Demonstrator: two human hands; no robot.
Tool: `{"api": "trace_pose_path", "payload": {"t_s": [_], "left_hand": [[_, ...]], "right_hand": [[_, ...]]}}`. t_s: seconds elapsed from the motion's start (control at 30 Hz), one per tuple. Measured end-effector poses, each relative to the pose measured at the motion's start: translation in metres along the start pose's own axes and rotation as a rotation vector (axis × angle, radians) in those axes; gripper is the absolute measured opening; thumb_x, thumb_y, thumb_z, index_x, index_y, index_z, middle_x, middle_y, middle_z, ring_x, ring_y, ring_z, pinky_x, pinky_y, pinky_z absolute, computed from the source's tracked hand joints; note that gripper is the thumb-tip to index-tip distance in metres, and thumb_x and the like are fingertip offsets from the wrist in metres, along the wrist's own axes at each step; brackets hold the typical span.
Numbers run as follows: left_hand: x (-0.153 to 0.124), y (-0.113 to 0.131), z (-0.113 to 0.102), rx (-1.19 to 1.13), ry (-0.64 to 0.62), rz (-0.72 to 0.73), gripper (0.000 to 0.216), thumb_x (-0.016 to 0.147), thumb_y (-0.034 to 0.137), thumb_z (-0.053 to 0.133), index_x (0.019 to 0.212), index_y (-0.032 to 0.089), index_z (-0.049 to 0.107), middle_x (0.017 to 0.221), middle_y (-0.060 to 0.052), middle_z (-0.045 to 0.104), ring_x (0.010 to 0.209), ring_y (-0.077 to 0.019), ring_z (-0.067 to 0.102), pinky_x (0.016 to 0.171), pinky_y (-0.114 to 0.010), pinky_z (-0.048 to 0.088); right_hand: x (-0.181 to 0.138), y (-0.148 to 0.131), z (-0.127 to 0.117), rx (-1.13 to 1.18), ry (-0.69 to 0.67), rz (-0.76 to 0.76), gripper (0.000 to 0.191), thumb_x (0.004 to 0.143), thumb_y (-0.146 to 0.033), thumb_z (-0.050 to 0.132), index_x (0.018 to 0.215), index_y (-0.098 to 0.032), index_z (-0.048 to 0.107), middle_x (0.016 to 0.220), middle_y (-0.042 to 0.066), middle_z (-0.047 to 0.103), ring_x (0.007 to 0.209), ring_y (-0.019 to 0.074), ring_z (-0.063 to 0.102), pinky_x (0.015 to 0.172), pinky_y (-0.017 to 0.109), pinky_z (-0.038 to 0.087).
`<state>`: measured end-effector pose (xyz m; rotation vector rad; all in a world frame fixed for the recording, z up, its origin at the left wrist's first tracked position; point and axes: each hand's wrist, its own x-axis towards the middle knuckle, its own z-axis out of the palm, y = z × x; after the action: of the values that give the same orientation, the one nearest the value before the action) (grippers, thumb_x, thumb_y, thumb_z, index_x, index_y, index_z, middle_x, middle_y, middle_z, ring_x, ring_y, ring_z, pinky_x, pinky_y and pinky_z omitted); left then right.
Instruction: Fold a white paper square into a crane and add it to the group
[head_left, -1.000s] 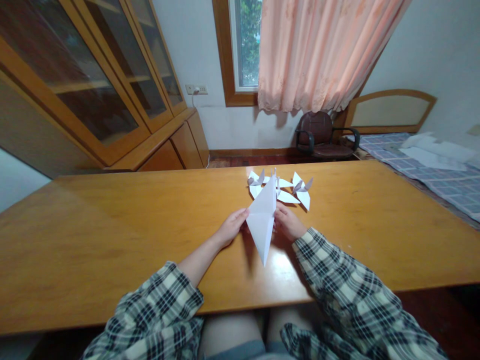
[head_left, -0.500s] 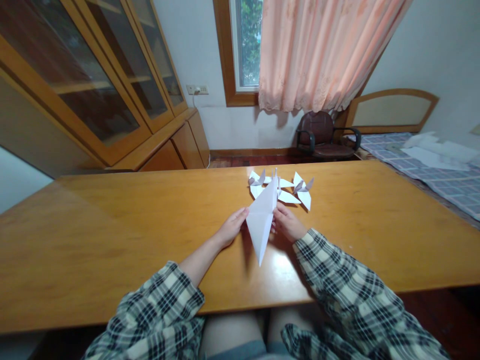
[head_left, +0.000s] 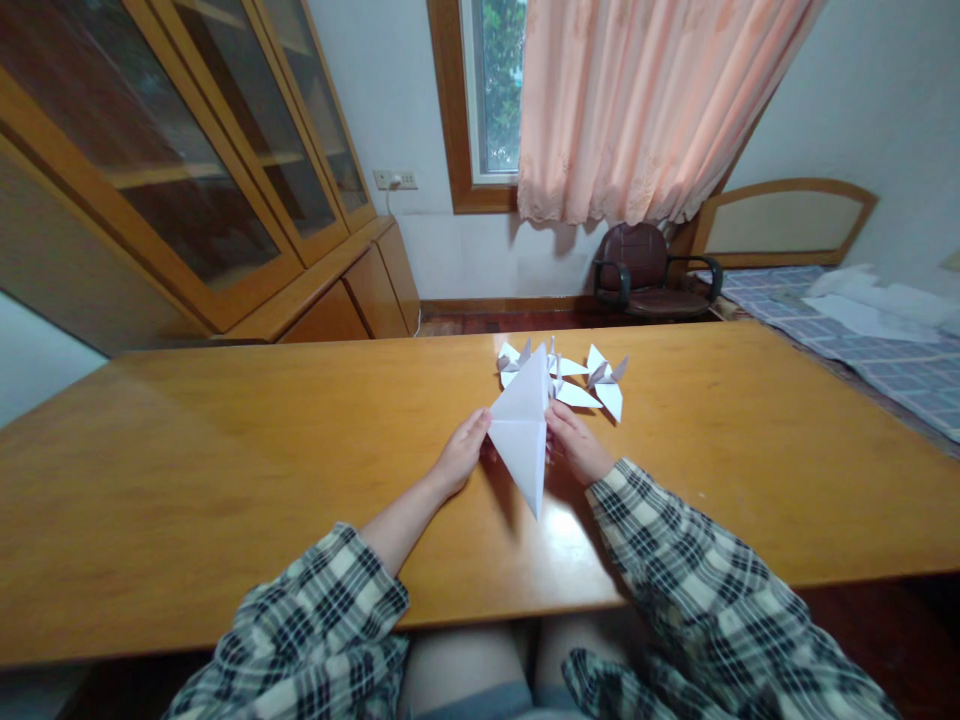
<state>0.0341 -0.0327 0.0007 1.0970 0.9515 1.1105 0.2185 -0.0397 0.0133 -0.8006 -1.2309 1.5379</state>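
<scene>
A folded sheet of white paper (head_left: 521, 430), shaped like a long diamond with a crease across its middle, is held up above the table. My left hand (head_left: 463, 455) pinches its left corner between thumb and fingers. On the other side my right hand (head_left: 576, 442) grips the right edge, its fingers partly hidden behind the paper. Just beyond, several folded white paper cranes stand on the table; one crane (head_left: 606, 380) sits at the right of the group, another crane (head_left: 511, 360) at the left, partly covered by the held paper.
The wooden table (head_left: 225, 480) stretches wide to both sides. A glass-doored cabinet (head_left: 247, 170) stands at the left. Past the far edge are a brown armchair (head_left: 645, 270) and a pink curtain (head_left: 645, 110). A bed (head_left: 862, 320) with white sheets on it lies at the right.
The folded paper has turned in my hands: its lower tip has swung to the right and its top tip slightly left. My left hand has shifted a little left. The cranes have stayed put.
</scene>
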Motion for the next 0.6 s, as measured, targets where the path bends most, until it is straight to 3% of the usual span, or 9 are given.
{"api": "trace_pose_path", "payload": {"t_s": [0.6], "left_hand": [[0.0013, -0.0033, -0.0037, 0.160, 0.021, 0.157, 0.045, 0.082, 0.062, 0.049, 0.072, 0.019, 0.050, 0.058, 0.003, 0.050, 0.048, -0.0094, 0.046, 0.047, -0.022, 0.038]], "right_hand": [[-0.0007, -0.0076, 0.0050, -0.030, 0.020, 0.018, 0.036, 0.079, -0.057, 0.057, 0.082, -0.021, 0.054, 0.062, -0.004, 0.047, 0.049, 0.0083, 0.042, 0.042, 0.020, 0.035]]}}
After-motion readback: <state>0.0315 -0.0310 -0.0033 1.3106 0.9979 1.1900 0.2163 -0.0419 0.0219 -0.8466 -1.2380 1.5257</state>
